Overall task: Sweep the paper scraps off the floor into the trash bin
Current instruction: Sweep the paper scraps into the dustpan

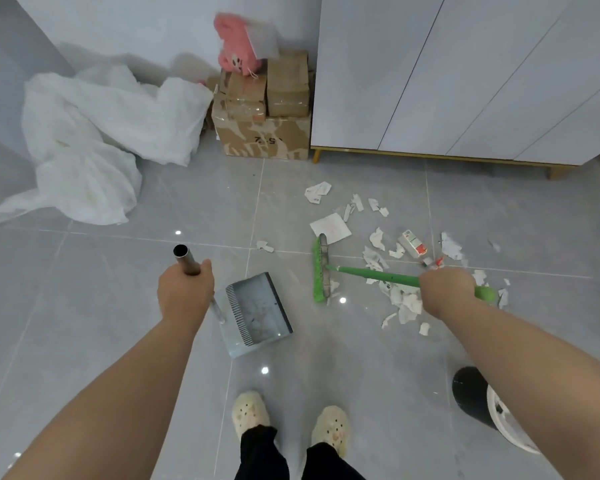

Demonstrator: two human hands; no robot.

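Here, left hand: curled round the dustpan pole.
Right hand: clamped on the broom handle.
Scraps: strewn on floor, right of broom head.
Bin: lower right, behind right forearm.

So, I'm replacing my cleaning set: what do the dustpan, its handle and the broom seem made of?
The dustpan: likely moulded plastic, matte grey-blue, with a comb of teeth formed in.
The dustpan handle: probably metal tube, shiny silver, with a hollow open end.
The broom: apparently plastic, with a smooth bright green stick; its green bristles look synthetic.
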